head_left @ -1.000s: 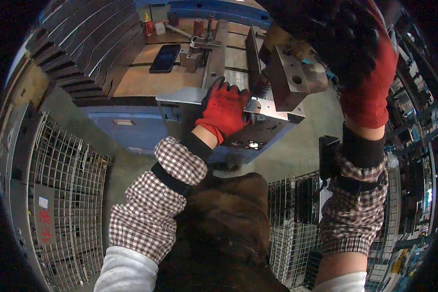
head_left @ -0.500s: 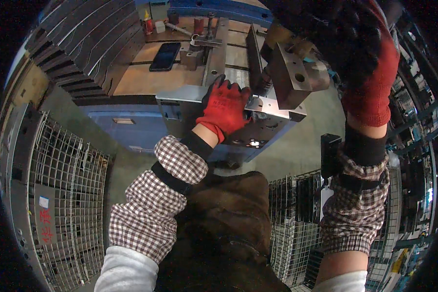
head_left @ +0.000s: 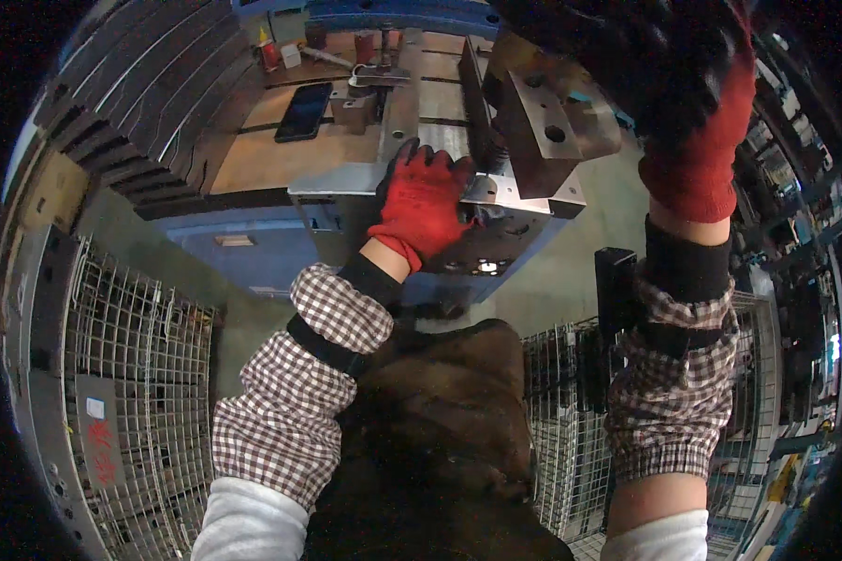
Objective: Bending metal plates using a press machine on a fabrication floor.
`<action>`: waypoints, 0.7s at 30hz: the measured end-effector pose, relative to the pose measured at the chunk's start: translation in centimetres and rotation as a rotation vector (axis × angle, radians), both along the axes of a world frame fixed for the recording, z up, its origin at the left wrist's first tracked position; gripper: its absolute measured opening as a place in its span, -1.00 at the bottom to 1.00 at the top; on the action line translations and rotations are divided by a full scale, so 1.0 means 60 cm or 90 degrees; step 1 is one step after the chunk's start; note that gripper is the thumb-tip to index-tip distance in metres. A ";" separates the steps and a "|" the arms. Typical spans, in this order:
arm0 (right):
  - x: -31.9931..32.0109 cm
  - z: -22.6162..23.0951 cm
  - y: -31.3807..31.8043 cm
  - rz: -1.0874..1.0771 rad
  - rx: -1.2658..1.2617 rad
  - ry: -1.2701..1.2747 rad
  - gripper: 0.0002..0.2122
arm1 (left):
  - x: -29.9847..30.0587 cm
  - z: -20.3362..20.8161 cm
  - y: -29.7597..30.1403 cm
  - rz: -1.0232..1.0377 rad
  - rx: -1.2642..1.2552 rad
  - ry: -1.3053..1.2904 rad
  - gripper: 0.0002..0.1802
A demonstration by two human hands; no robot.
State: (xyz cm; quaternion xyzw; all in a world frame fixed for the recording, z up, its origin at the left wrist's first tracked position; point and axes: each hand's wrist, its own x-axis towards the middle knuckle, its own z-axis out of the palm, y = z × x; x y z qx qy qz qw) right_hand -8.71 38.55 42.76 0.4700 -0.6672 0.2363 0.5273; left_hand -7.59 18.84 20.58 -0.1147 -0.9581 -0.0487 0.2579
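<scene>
Shifted view: bench (head_left: 253, 161), steel block (head_left: 541, 112), left hand (head_left: 423, 198) and right hand (head_left: 669, 89) all sat slightly further left in it than half a second earlier; left hand kept its spot on the metal plate (head_left: 337, 179). Left fingers were bent, drawn in on that plate, thumb at its front edge. Right fingers ran up toward the top rim, dark on dark; couldn't tell how far open or whether they had hold of anything. Plate lay along the bench's front edge, right end beside or beneath the block, couldn't tell which. My take: steady, even left pressure, plate flat, fingertips well clear of the block. Further out: phone (head_left: 304, 112) and red bottle (head_left: 269, 53) on the bench; white tub (head_left: 291, 56) beside the bottle, contents too small to tell. Right wire basket (head_left: 566, 458) held dark parts (head_left: 582, 369). Left wire basket (head_left: 140, 355): dark shapes behind mesh, couldn't identify.
</scene>
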 end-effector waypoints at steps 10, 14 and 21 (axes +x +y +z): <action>0.003 -0.003 0.010 0.010 -0.011 -0.007 -0.57 | 0.000 0.008 0.009 0.015 -0.015 -0.082 -0.09; 0.006 -0.008 0.009 0.016 -0.012 -0.010 -0.58 | 0.004 0.011 0.007 0.018 -0.012 -0.094 -0.10; 0.003 -0.003 0.010 0.020 -0.012 -0.020 -0.58 | 0.002 0.006 0.004 -0.005 0.013 -0.058 -0.11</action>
